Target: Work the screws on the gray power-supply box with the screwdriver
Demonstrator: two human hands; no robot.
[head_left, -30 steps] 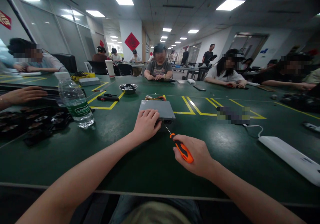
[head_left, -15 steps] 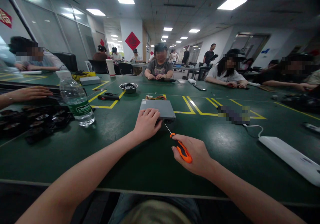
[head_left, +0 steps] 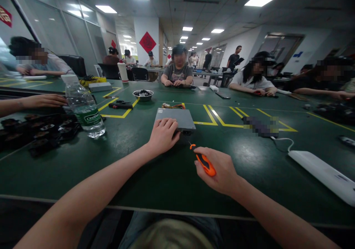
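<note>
A grey metal computer power supply lies flat on the green table, its coloured wires at the far side. My left hand grips its near left part, fingers over the top and thumb at the near side. In my right hand is a screwdriver with an orange and black handle. Its thin shaft points up and left toward the near side of the power supply. Whether the tip touches the casing, I cannot tell.
To the left stand a water bottle and a pile of black fans, with another person's hand close by. A metal bowl of small parts sits beyond. At right lie a white power bank and its cable.
My right hand with the screwdriver has shifted slightly right and up. My left hand stays on the power supply. The other person's hand at left has moved a little right.
</note>
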